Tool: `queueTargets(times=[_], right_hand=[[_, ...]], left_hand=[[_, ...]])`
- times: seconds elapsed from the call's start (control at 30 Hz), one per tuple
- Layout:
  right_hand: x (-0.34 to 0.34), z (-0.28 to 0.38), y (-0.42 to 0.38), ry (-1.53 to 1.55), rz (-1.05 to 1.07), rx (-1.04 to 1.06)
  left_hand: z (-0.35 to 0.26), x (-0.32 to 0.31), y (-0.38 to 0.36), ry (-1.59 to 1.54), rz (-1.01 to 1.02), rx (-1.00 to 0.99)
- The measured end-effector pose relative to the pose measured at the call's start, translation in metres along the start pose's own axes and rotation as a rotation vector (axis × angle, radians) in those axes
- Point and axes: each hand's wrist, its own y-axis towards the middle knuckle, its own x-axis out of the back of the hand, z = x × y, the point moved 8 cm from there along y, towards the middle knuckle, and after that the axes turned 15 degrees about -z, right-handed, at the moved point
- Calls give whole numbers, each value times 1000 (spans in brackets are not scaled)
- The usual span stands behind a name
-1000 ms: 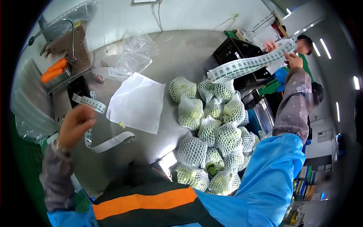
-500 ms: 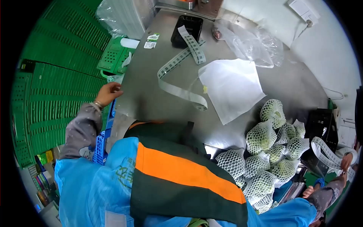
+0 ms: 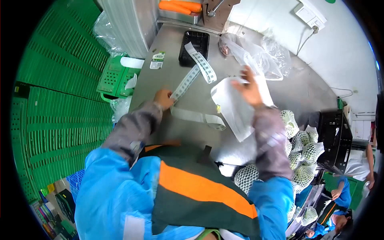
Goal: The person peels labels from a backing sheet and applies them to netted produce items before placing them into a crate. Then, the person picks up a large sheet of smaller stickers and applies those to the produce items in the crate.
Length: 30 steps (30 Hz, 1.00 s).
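My left hand (image 3: 163, 99) is at the left part of the steel table, its fingers closed on the edge of a strip of printed labels (image 3: 186, 86). The strip curls across the table. Its upper end lies over a black plastic tray (image 3: 188, 54). My right hand (image 3: 251, 89), slightly blurred, hovers over a white sheet (image 3: 232, 106) with fingers apart and nothing in them. Below my right forearm are several pieces of green produce in white foam nets (image 3: 304, 176), partly hidden by the sleeve.
Clear plastic bags (image 3: 260, 58) lie at the back right. Carrots (image 3: 180, 7) rest in a metal container at the back. Green crates (image 3: 68, 116) are stacked at left, and a black crate (image 3: 334, 140) stands at right. A co-worker (image 3: 338, 200) is at lower right.
My left hand has moved right from the table's edge onto the label strip. My right hand has come in from the far right, where it held another white strip, now out of view.
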Motion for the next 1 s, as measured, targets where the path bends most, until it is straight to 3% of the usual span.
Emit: queueTargets(times=[0.07, 0.13, 0.23, 0.3, 0.33, 0.37, 0.4, 0.5, 0.57, 0.67, 0.7, 0.73, 0.9, 1.0], right_hand=[[-84, -55, 15, -196, -225, 78], [-120, -50, 8, -463, -89, -156], [-145, -64, 16, -73, 36, -223], [-91, -39, 28, 228, -122, -228], [-62, -35, 35, 462, 82, -415], [-21, 7, 25, 618, -143, -437], [17, 13, 32, 681, -154, -257], [112, 78, 10, 605, -230, -184], [164, 124, -17, 563, -369, -150], [218, 177, -56, 601, -535, -70], [232, 184, -69, 643, -533, -30], [243, 190, -82, 686, -518, 18], [252, 204, -139, 753, -645, 58], [254, 185, -143, 747, -710, -47]], left_hand=[[3, 23, -19, -155, -39, -70], [-5, 64, -38, -323, -49, -64], [14, 128, -28, -595, -171, -43], [10, 183, -8, -898, -238, -20], [-2, 213, 5, -975, -262, -108], [-12, 236, 18, -995, -253, -75], [-25, 256, 34, -1093, -270, -64], [-100, 297, 70, -1202, -117, -269], [-173, 307, 79, -1121, 97, -545], [-289, 285, 58, -1172, 605, -785], [-320, 266, 49, -1179, 909, -705], [-345, 273, 21, -1135, 708, -766], [-441, 249, -21, -1021, 817, -928], [-474, 218, 7, -1110, 1000, -820]])
